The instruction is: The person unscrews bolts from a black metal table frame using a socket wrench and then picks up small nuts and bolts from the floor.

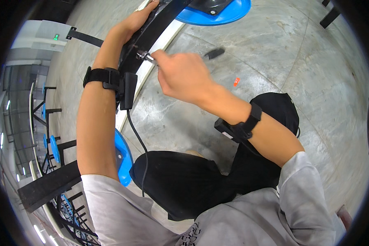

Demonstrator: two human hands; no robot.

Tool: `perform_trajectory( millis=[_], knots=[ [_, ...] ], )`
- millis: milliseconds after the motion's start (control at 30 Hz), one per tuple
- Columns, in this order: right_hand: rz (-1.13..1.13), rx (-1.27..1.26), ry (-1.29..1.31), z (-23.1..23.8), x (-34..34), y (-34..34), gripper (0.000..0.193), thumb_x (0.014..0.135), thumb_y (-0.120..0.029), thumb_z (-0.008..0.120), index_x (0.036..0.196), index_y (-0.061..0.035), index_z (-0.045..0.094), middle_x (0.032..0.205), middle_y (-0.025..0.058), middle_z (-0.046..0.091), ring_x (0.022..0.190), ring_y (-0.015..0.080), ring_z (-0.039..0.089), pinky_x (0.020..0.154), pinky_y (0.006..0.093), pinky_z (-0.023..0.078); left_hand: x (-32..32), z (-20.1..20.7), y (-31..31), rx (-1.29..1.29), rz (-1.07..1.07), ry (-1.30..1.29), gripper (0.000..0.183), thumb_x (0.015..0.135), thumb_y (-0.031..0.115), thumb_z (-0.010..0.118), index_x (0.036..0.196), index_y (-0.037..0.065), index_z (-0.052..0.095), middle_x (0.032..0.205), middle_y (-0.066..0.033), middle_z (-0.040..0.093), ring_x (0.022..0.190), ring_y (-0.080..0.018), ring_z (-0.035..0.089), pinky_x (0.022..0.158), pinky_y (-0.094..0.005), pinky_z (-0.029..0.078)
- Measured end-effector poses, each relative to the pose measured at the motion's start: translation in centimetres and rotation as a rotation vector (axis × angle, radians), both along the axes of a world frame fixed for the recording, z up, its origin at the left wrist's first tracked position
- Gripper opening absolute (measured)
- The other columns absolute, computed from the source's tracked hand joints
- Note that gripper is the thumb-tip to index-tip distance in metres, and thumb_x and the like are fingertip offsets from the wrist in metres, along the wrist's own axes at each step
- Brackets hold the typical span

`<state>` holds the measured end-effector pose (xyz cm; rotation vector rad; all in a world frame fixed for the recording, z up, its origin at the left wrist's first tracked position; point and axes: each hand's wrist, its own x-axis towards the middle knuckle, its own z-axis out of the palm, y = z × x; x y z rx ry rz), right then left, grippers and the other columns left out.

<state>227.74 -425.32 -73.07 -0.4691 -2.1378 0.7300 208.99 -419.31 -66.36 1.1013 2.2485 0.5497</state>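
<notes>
My right hand (182,76) is closed round a socket wrench (147,57), blurred by motion. The wrench's shiny metal end meets the side of a black metal beam (131,61); any bolt there is hidden. Just beyond my knuckles shows a dark blurred piece (214,53); I cannot tell whether it is the wrench's handle or lies on the floor. Higher up, at the top edge of the view, my left hand (137,20) grips the same beam, its fingertips partly out of sight.
A blue round seat (217,14) sits at the top, another (123,158) under my left forearm. A white board edge (129,108) runs beside the beam. A small orange piece (236,82) lies on the grey floor. A cable (139,139) hangs from my left wrist strap.
</notes>
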Motion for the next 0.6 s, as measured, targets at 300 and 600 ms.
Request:
perform_trajectory(
  millis=[300,600],
  knots=[
    [0.198,-1.223,0.239,0.4,-0.4,-0.6,0.032,0.074,-0.004,0.056,0.103,0.0086,0.054,0.058,0.0040,0.051,0.046,0.0105,0.045,0.044,0.0256,0.036,-0.6,0.6,0.4,-0.047,-0.040,-0.029,0.069,0.083,0.067,0.038,0.107,0.007,0.063,0.087,-0.0092,0.066,0.066,-0.0124,0.061,0.056,-0.0203,0.043],
    [0.196,-1.325,0.314,-0.1,-1.9,-2.7,0.030,0.073,-0.006,0.057,0.099,0.0099,0.055,0.060,0.0075,0.054,0.048,0.0128,0.048,0.047,0.0275,0.038,-1.1,0.7,0.3,-0.034,-0.057,0.034,0.070,0.084,0.065,0.037,0.104,0.004,0.065,0.087,-0.0123,0.065,0.068,-0.0142,0.062,0.058,-0.0233,0.044]
  ],
)
